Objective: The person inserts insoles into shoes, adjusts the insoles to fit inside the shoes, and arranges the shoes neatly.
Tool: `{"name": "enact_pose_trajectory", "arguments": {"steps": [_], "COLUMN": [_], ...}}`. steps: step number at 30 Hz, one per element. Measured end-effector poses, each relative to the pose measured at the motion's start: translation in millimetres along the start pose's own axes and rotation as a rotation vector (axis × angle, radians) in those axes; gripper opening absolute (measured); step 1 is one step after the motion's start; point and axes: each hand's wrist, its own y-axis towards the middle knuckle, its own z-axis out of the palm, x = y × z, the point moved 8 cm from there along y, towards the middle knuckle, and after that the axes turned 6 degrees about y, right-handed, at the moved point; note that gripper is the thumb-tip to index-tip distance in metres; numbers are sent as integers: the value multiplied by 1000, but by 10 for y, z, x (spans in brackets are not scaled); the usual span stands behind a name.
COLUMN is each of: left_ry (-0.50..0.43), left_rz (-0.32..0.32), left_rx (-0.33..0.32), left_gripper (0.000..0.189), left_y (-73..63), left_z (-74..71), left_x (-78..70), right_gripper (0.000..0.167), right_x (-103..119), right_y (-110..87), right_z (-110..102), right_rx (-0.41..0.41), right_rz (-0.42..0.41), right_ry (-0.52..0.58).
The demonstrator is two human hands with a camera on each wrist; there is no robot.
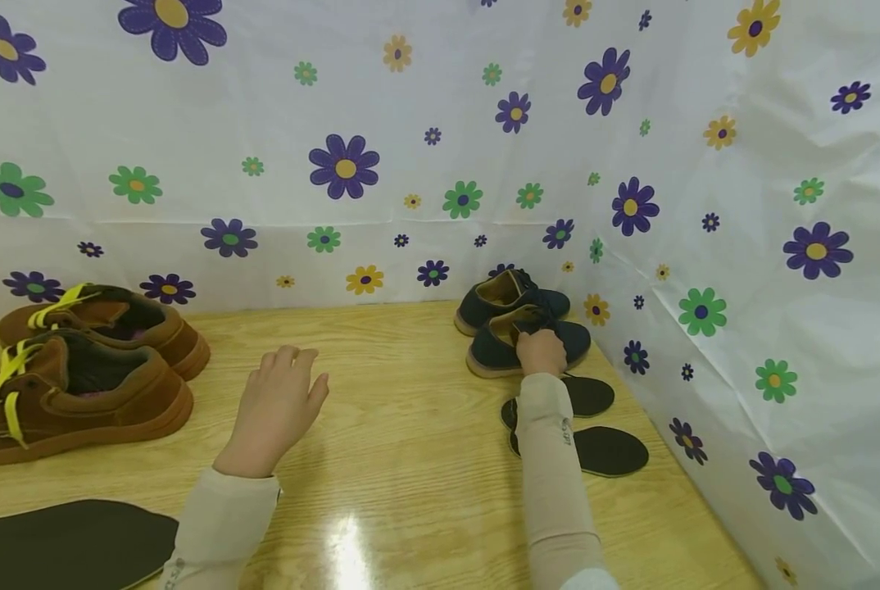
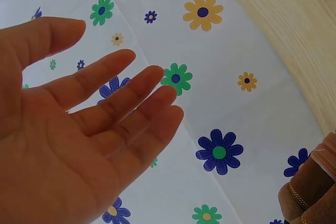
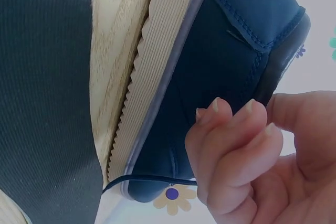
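Note:
At the back right of the table, my right hand (image 1: 542,352) grips the upper edge of the nearer navy lace-up shoe (image 1: 493,351). In the right wrist view, the fingers of that hand (image 3: 239,166) curl against the shoe's side (image 3: 205,77), and the thumb lies at its collar. A dark lace (image 3: 152,178) hangs across the pale ridged sole. The other navy shoe (image 1: 480,303) stands just behind. My left hand (image 1: 274,414) hovers over the middle of the table, holding nothing. Its fingers are loosely spread, palm visible in the left wrist view (image 2: 79,135).
Two black insoles (image 1: 611,451) lie under and beside my right forearm. Brown shoes (image 1: 115,414) with yellow laces stand at the left, and a larger dark insole (image 1: 71,541) lies in front of them. Flower-print sheets (image 1: 410,106) wall the wooden table (image 1: 403,459) at the back and right.

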Motion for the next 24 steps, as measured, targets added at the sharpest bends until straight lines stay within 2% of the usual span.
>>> {"name": "enact_pose_trajectory", "arguments": {"steps": [9,17,24], "left_ry": [-4,-11,-53], "left_rz": [0,8,4], "left_rx": [23,19,28], "left_gripper": [35,34,34], "left_y": [3,6,12], "left_z": [7,5,25], "left_x": [-5,-7,-1], "right_gripper": [52,41,41], "right_x": [36,94,90], "right_y": [-80,-192,-234], "right_z": [-72,-87,-71], "right_rx": [39,124,195], "right_rz": [-20,-29,-70], "right_ry": [3,26,61]}}
